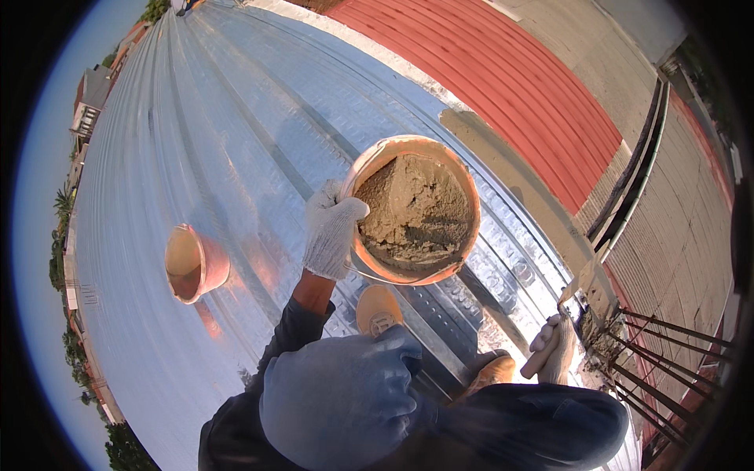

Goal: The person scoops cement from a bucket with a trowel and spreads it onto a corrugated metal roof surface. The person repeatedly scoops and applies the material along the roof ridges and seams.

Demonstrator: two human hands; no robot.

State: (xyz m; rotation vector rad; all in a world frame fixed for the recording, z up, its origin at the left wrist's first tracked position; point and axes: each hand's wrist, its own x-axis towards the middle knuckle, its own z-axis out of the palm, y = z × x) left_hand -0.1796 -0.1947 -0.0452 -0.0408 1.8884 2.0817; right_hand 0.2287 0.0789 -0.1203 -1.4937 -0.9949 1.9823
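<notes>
My left hand [331, 231], in a white knit glove, grips the rim of an orange bucket [471, 235], its thumb over the edge. Grey-brown wet mortar [412, 208] fills much of the bucket, with a rough, uneven surface. Lower right, my right hand [556, 349], also gloved, is closed round the handle of a trowel [580, 284]. The mortar-coloured trowel blade points away from me, beside the roof edge and a rough patch of mortar [601, 345]. Part of the handle shows below the fingers.
A second orange bucket [212, 263] lies tilted on the shiny corrugated metal roof [236, 173] at left. Several rusty reinforcing bars [660, 392] jut out at lower right. A red corrugated roof [503, 78] lies beyond a concrete ledge. My shoes [378, 308] stand on the metal sheets.
</notes>
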